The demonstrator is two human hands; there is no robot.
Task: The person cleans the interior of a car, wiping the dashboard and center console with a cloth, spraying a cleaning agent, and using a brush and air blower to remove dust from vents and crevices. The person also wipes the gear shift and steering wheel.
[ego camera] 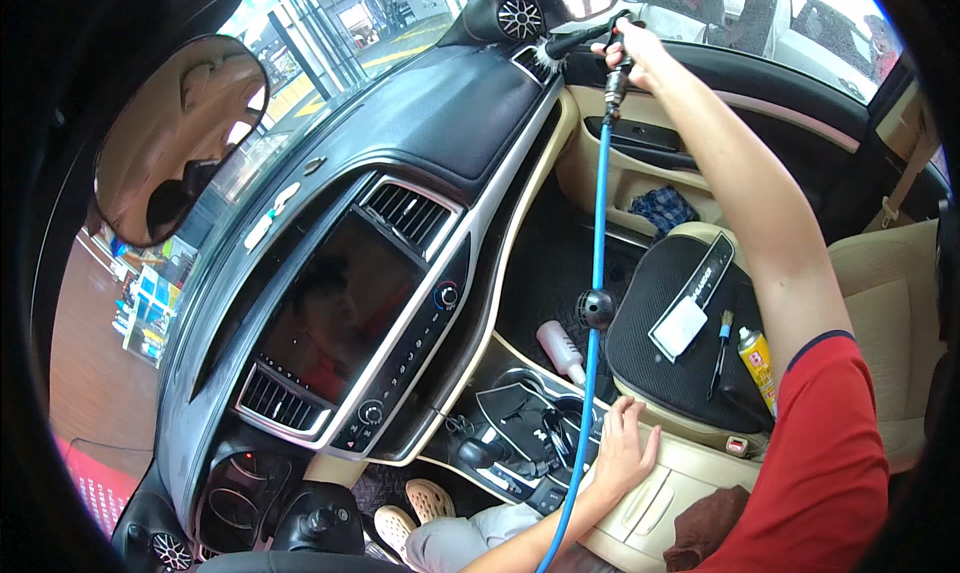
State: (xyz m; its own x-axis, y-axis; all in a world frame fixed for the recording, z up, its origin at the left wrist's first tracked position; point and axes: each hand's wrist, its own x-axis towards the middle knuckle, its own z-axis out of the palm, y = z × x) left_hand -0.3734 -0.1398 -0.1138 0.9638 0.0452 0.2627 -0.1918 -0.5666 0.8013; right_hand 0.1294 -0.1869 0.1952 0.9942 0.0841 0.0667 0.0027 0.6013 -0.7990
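Observation:
My right hand [637,51] reaches across to the far passenger side and grips a black air cleaning gun [576,43] by its handle. The white bristles at the gun's tip lie against the outer air vent [529,64] of the dashboard. From the metal fitting below the handle, a blue air hose [601,190] runs back towards me, carrying a black perforated ball [595,309]. My left hand [626,442] rests palm down on the front of the beige centre armrest [634,474], beside the hose, and holds nothing. A brown cloth [705,526] lies farther back on the armrest.
On the passenger seat [645,295] lie a sill plate [712,273] with a white pad, a detailing brush [721,355] and a yellow spray can [757,366]. A plastic bottle [561,350] stands tilted near the console. The gear lever [480,451] and touchscreen [345,303] are close by.

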